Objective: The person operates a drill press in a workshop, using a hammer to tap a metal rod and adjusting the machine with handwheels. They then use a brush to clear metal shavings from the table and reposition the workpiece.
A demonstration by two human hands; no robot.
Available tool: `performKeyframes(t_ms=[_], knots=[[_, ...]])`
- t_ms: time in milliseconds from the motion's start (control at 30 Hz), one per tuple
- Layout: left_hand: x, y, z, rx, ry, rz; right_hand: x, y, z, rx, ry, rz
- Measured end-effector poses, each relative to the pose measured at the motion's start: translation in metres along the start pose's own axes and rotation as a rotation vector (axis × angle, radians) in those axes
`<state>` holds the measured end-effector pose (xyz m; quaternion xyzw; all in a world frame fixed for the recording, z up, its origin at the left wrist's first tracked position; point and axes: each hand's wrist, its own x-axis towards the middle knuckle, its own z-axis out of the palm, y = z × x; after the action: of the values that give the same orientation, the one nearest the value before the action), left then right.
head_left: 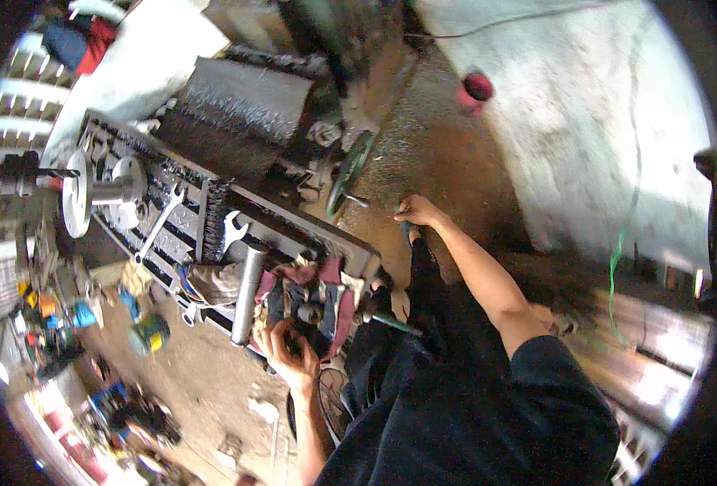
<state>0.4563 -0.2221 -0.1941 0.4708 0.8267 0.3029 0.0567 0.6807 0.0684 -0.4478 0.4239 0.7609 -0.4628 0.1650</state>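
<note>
Through the head view, I have my left hand [291, 356] at the near end of the long, slotted, dark metal surface [326, 236], beside the crumpled maroon-and-black cloth [344, 312] and the lower end of the smooth, silver, cylindrical metal bar [249, 293]. Its fingers are curled, and I can't tell whether they grip anything. The cloth lies bunched on that end of the surface, with the bar lying just left of it.

My right hand [421, 212] is out past the surface, over the brown floor [455, 174], nearest the round green metal handwheel [352, 172] and apart from its short metal handle [357, 200]. Its fingers are bent inward; I can't make out whether they pinch something.

Farther along the surface I see two silver open-ended steel wrenches [234, 233], with a black-bristled strip brush [213, 217] between them
</note>
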Motion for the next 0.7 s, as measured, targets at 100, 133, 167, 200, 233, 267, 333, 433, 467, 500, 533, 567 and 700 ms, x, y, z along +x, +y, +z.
performKeyframes(t_ms=[100,133,167,200,233,267,333,433,467,500,533,567,700], knots=[[-0.002,-0.002,0.006,0.049,0.07,-0.069,0.073,0.014,0.022,0.262,-0.155,0.265],[-0.003,-0.004,0.007,0.054,0.086,-0.098,0.096,0.01,0.039,0.348,-0.221,0.33],[-0.004,-0.005,0.008,-0.034,0.093,-0.119,0.115,0.006,0.054,0.428,-0.283,0.401],[-0.003,-0.007,0.007,0.042,0.115,-0.024,0.134,0.002,0.067,0.422,-0.283,0.294],[-0.003,-0.007,0.006,0.181,0.082,-0.046,0.148,-0.001,0.079,0.416,-0.28,0.186],[-0.002,-0.008,0.003,0.131,0.068,-0.115,0.159,-0.003,0.088,0.411,-0.275,0.08],[-0.001,-0.009,0.0,0.031,0.029,-0.123,0.161,0.012,0.101,0.419,-0.243,0.167],[0.001,-0.013,-0.003,0.02,-0.014,-0.118,0.148,0.061,0.121,0.416,-0.192,0.227],[0.001,-0.015,-0.004,0.027,-0.042,-0.114,0.145,0.078,0.13,0.424,-0.179,0.244],[0.002,-0.015,-0.004,0.009,-0.029,-0.087,0.143,0.095,0.142,0.435,-0.171,0.256],[0.001,-0.016,-0.004,0.035,-0.044,-0.097,0.145,0.103,0.159,0.456,-0.17,0.259],[0.001,-0.017,-0.004,0.04,-0.06,-0.092,0.148,0.111,0.174,0.472,-0.161,0.258],[-0.002,-0.02,-0.002,0.017,-0.059,-0.09,0.168,0.062,0.22,0.695,-0.135,0.147]])
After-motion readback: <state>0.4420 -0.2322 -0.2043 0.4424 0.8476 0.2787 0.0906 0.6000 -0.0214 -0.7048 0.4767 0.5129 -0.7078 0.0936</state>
